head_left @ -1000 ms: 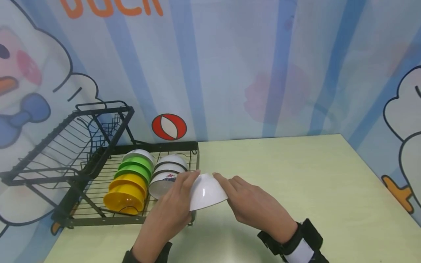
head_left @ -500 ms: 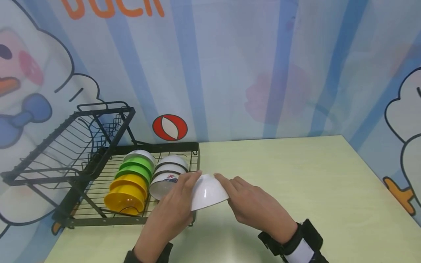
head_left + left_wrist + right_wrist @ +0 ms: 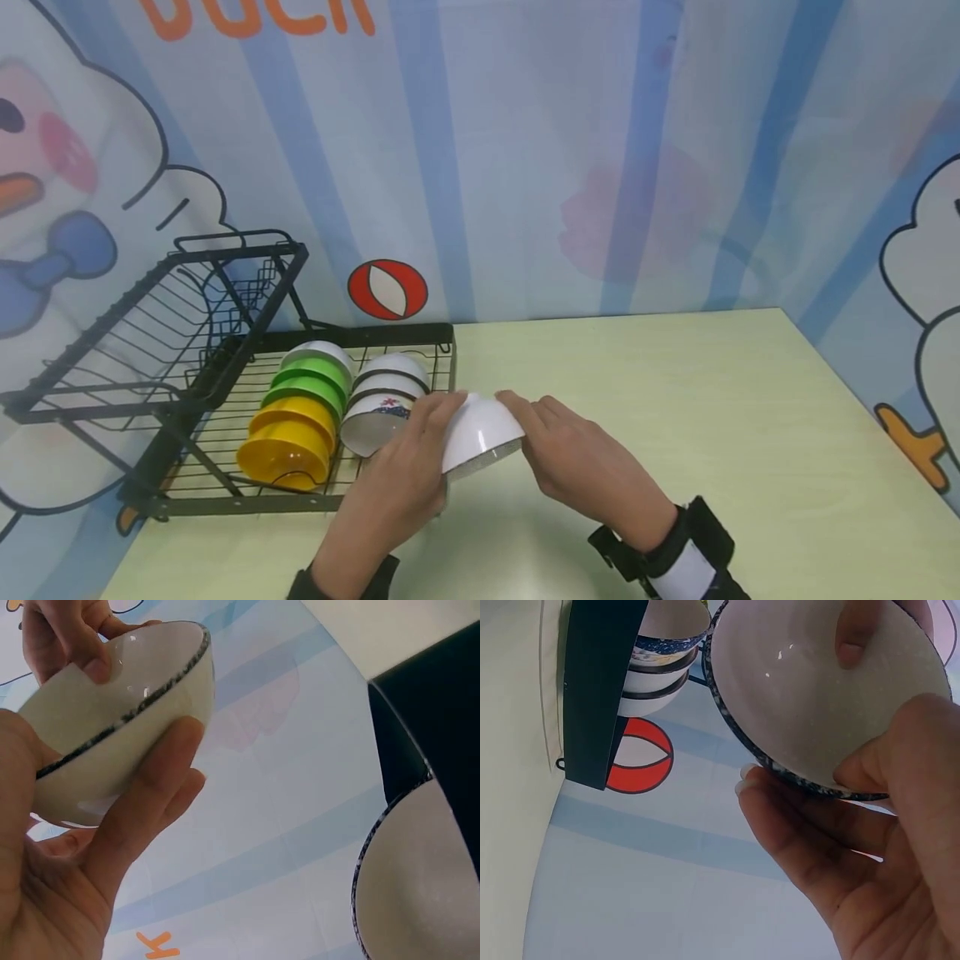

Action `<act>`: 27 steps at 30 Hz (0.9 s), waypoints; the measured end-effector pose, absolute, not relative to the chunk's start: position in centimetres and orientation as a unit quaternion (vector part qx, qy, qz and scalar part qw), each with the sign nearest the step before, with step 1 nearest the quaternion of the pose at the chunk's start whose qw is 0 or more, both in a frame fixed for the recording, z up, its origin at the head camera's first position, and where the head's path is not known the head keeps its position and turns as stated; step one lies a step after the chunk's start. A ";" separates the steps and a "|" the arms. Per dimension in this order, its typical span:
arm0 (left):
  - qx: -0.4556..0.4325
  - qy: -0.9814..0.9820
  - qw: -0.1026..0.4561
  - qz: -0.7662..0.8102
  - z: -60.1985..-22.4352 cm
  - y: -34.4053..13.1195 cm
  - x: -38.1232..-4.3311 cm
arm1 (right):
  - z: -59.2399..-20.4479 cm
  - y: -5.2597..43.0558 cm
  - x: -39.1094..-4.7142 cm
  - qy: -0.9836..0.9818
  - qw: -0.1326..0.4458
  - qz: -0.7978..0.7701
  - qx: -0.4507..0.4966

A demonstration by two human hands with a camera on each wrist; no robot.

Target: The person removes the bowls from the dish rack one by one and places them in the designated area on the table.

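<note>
A white bowl (image 3: 482,433) with a speckled dark rim is held tilted between both hands, its inside turned down and toward me in the head view. My left hand (image 3: 401,475) grips its left side, thumb inside and fingers along the outer wall, as the left wrist view shows. My right hand (image 3: 581,458) pinches the opposite rim, with the right thumb (image 3: 870,769) inside the bowl. Just left of the hands, several white bowls (image 3: 386,392) stand on edge in a row in the black dish rack (image 3: 247,504). The nearest of these has a floral pattern.
Beside the white row, yellow bowls (image 3: 288,446), green bowls (image 3: 311,379) and a white one at the back lean together in the rack. A raised upper rack tier (image 3: 157,333) stands at left. The pale table (image 3: 675,400) extends right, backed by a printed curtain (image 3: 525,150).
Both hands have shifted slightly right with the bowl. It has tipped a little, so a strip of its inside and rim now shows in the head view. The racked bowls stay put.
</note>
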State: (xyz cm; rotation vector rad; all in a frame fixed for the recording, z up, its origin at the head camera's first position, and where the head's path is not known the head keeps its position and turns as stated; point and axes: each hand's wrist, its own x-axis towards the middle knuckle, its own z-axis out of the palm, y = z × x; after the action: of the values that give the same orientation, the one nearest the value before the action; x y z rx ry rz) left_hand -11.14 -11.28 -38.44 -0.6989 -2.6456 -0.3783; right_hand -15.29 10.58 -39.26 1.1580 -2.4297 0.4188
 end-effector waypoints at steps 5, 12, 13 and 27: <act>-0.259 -0.936 0.191 -0.143 -39.0 -11.2 -11.3 | -39.4 10.7 -15.5 -0.870 0.222 0.146 0.415; -0.276 -0.929 0.194 -0.149 -39.4 -11.0 -11.6 | -39.4 10.9 -16.0 -0.869 0.242 0.135 0.410; -0.274 -0.931 0.191 -0.146 -39.4 -10.9 -11.7 | -39.4 11.0 -16.1 -0.869 0.242 0.137 0.409; -0.207 -0.967 0.127 -0.070 -38.9 -11.6 -11.8 | -40.5 11.0 -17.5 -0.901 0.185 0.185 0.347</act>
State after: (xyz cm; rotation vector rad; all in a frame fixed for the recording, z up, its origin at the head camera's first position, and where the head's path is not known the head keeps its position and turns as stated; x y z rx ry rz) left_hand -11.83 -11.58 -38.91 -0.6036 -2.8148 -0.2046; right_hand -17.49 11.00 -40.52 0.9777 -2.5382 0.5215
